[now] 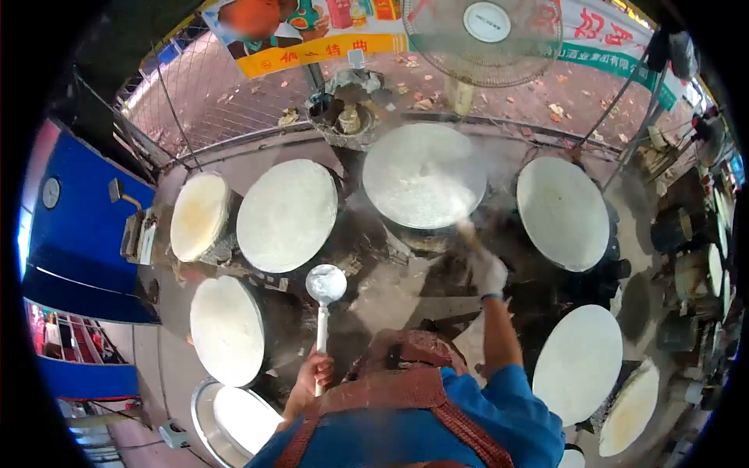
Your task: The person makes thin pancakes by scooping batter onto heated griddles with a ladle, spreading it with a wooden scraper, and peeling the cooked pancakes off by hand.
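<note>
My left hand (315,370) is closed round the white handle of a ladle (326,284), whose round bowl is coated with white batter. My right hand (489,274), in a whitish glove, grips a brush-like tool (468,229) that reaches the lower right edge of the central round griddle (424,176). A white layer covers this griddle, and steam hangs over its right side. The tool's far end is blurred. Just left of the centre is another white-covered griddle (287,216); one more (562,214) stands to the right.
More round griddles surround me, including one at left (227,331) and one at lower right (578,365). A metal basin (200,407) holding a white round is at lower left. A fan (484,35) and a wire fence (168,97) stand ahead. Blue panels (86,234) are at left.
</note>
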Demonstrator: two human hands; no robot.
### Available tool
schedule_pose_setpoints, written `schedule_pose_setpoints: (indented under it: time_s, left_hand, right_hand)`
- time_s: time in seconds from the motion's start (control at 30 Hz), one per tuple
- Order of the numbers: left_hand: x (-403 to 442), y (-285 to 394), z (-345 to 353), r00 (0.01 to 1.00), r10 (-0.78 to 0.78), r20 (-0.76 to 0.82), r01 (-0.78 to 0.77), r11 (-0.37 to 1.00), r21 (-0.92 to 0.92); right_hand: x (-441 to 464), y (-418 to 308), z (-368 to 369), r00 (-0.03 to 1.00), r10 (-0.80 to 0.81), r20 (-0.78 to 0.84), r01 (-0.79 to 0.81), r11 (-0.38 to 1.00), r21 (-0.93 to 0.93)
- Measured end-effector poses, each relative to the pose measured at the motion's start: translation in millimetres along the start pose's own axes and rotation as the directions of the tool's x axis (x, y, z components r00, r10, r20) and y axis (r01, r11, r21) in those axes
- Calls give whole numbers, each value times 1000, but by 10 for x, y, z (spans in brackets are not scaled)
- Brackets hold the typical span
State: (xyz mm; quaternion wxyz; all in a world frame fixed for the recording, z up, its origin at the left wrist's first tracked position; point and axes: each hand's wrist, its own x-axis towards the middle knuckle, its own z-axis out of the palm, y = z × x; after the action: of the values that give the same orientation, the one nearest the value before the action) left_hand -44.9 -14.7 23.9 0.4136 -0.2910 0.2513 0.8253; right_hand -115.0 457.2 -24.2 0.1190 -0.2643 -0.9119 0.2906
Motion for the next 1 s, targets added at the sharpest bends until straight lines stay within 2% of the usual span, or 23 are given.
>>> schedule_pose_setpoints:
  time_s: [0.03, 0.1, 0.13, 0.17, 0.2, 0.23, 0.3, 0.37, 0.43, 0.47, 0.5, 0.53, 0.57, 0.63, 0.7, 0.77, 0.83, 0.87, 0.9, 0.97, 1.0]
  left_hand:
    - [-5, -25, 56, 999, 22, -32, -21, 999, 30]
    - [166, -28, 129, 996, 12, -90, -7, 999, 49]
    - [300, -57, 134, 990, -6, -138, 8, 1000, 13]
    - [388, -69, 170, 982, -22, -186, 18, 1000, -20]
    - [411, -46, 354, 983, -20, -184, 30, 998, 55]
    - [470, -48, 352, 982, -41, -183, 44, 999, 12]
    - [485, -144, 198, 984, -63, -164, 52, 996, -69]
    - [498, -195, 212, 987, -64, -149, 49, 993, -104]
    - [558, -233, 187, 994, -62, -92, 49, 989, -136]
    - [609, -245, 144, 994, -85, -76, 69, 979, -191]
    - [633, -276, 77, 992, -110, -65, 90, 964, -252]
    - [553, -276, 67, 994, -70, -87, 52, 980, -189]
    - [473, -272, 64, 994, -29, -108, 16, 992, -125]
    - [410, -288, 379, 979, 186, -82, -161, 954, 251]
    - [444, -211, 573, 970, 171, -175, -130, 966, 222]
    - [543, -88, 52, 986, -40, -162, 23, 994, -103]
    - [436, -15, 265, 963, -14, -268, 18, 1000, 14]
    - [380, 23, 374, 948, -1, -319, 25, 997, 72]
    - [390, 142, 368, 972, 63, -225, -20, 982, 187]
    - [286, 185, 548, 957, 129, -262, -69, 972, 225]
    - [272, 218, 628, 949, 156, -274, -87, 965, 249]
  right_hand:
    - [204, 2, -119, 998, 53, 19, -53, 998, -15]
    - [610, -172, -70, 976, 217, -1, -214, 964, 158]
    - [655, -212, 109, 996, 15, -93, -2, 991, 132]
    - [549, -211, 255, 997, 17, 69, -19, 999, 28]
    - [270, 4, 452, 991, -62, 118, 68, 997, -44]
    - [-25, 221, 578, 976, -149, 158, 168, 980, -111]
    - [-254, 270, 120, 994, 59, 95, -71, 989, 128]
    - [277, 250, -236, 952, 248, 179, -289, 923, 256]
    - [1116, 309, -2, 969, 210, 133, -238, 935, 261]
    - [1451, -80, -288, 990, 135, 41, -141, 973, 181]
    - [1879, 193, 89, 995, 91, -29, -84, 980, 181]
    - [2306, 466, 463, 994, 46, -98, -28, 984, 174]
    - [2158, 385, 413, 994, 50, -97, -11, 927, 374]
    - [1836, 169, 75, 989, 37, -145, 76, 709, 701]
    - [1468, 83, 506, 950, 304, -76, -133, 612, 780]
    - [1065, -8, 714, 996, 67, 61, -91, 799, 595]
    - [945, -69, 503, 985, 78, 152, -151, 817, 556]
    - [893, -158, 204, 973, 192, 130, -221, 605, 765]
    - [860, -240, -154, 873, 300, 384, -458, 241, 856]
    - [659, -178, -132, 877, 264, 400, -420, 20, 907]
    - [544, -124, 150, 889, 326, 322, -375, 111, 921]
